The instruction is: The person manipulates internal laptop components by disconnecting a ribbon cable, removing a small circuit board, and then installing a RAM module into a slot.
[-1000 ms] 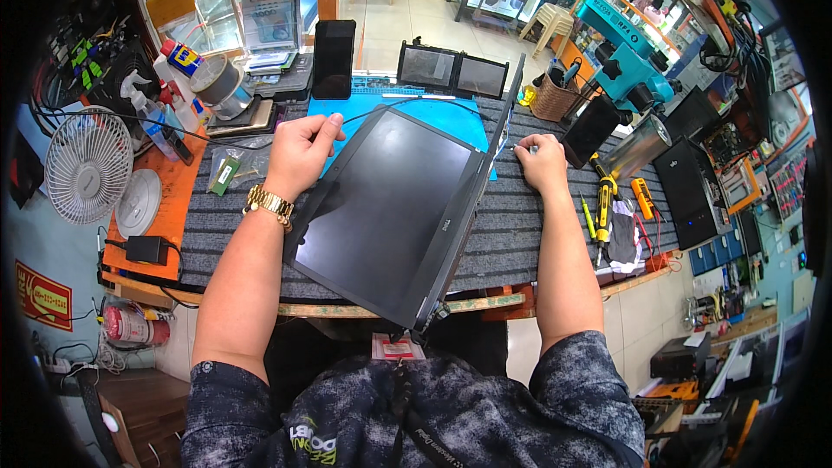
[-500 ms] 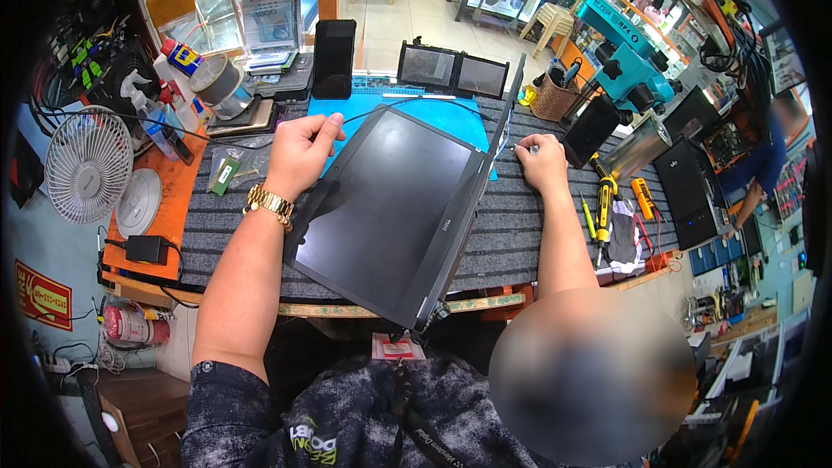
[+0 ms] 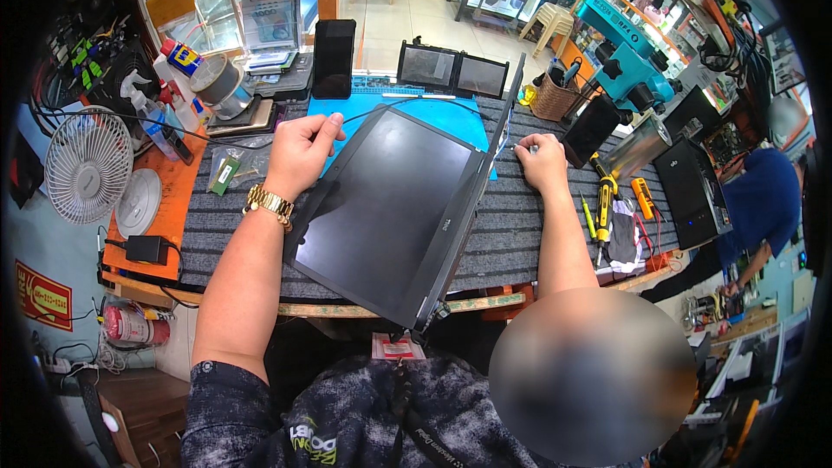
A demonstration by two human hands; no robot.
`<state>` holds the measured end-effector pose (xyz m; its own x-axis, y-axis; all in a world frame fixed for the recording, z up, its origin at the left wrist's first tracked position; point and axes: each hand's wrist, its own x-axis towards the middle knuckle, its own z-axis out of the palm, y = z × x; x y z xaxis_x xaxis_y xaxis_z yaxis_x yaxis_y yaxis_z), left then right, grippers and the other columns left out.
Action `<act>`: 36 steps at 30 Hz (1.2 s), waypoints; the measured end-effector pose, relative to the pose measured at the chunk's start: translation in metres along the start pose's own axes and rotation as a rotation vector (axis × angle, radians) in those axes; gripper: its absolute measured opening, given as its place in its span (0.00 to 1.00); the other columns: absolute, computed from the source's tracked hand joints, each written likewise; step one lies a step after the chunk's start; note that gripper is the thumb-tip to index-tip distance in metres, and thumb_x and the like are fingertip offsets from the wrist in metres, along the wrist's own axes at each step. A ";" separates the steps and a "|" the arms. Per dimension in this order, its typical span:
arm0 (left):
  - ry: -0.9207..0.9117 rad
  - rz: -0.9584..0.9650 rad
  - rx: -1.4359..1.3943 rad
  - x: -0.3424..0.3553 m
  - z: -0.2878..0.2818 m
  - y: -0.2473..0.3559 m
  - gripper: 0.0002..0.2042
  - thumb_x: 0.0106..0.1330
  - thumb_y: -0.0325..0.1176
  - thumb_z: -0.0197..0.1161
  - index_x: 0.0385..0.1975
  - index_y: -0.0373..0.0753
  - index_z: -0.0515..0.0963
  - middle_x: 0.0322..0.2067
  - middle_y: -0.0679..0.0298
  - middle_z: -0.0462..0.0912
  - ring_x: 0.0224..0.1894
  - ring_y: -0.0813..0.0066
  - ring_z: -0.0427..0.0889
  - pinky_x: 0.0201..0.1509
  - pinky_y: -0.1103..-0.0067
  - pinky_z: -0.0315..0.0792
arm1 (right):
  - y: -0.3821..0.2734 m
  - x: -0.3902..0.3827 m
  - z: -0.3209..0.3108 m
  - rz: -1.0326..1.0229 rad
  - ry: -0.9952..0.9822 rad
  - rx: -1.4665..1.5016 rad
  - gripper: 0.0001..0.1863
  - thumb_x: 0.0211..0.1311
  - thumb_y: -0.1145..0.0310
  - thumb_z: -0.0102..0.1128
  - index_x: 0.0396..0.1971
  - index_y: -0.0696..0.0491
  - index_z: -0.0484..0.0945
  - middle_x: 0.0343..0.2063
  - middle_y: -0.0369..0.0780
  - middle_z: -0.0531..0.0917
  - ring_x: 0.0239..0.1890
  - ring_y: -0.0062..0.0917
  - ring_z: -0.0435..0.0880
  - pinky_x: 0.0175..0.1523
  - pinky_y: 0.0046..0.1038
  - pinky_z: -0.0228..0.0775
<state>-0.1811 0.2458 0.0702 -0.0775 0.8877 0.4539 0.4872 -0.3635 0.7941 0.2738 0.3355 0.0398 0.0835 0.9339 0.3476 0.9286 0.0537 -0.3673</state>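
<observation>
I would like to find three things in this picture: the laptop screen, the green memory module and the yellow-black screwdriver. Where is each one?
Laptop screen [image 3: 381, 208]: head view, middle of its dark surface.
Green memory module [image 3: 224, 175]: head view, middle of its board.
Yellow-black screwdriver [image 3: 604, 206]: head view, on its handle.

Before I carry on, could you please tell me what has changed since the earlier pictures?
A person in a blue shirt has come into view at the right and moved lower in the picture. The left hand, right hand and open laptop stayed as they were.
</observation>
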 end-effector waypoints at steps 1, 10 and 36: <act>0.001 0.005 0.000 0.000 0.000 0.000 0.23 0.82 0.48 0.65 0.30 0.34 0.91 0.17 0.65 0.84 0.22 0.81 0.81 0.29 0.77 0.72 | 0.000 0.000 0.000 0.001 -0.003 0.005 0.11 0.63 0.56 0.76 0.40 0.45 0.92 0.55 0.42 0.86 0.64 0.45 0.81 0.66 0.53 0.73; 0.074 0.189 0.167 0.005 -0.018 0.017 0.20 0.80 0.43 0.67 0.31 0.32 0.88 0.19 0.58 0.81 0.21 0.72 0.79 0.28 0.73 0.69 | 0.002 0.001 0.003 -0.021 0.080 0.038 0.12 0.63 0.55 0.75 0.41 0.45 0.92 0.54 0.42 0.87 0.62 0.44 0.82 0.64 0.51 0.75; -0.753 -0.205 -0.075 -0.260 0.026 0.118 0.30 0.83 0.47 0.60 0.72 0.26 0.72 0.66 0.38 0.81 0.70 0.44 0.79 0.76 0.63 0.71 | -0.122 -0.197 -0.253 -1.394 -0.438 2.072 0.26 0.82 0.45 0.50 0.42 0.55 0.81 0.38 0.40 0.76 0.37 0.28 0.76 0.49 0.43 0.75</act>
<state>-0.0809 -0.0204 0.0353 0.4648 0.8818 -0.0799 0.4645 -0.1661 0.8698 0.2359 0.0557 0.2340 -0.2360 0.0835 0.9682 -0.9391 0.2367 -0.2493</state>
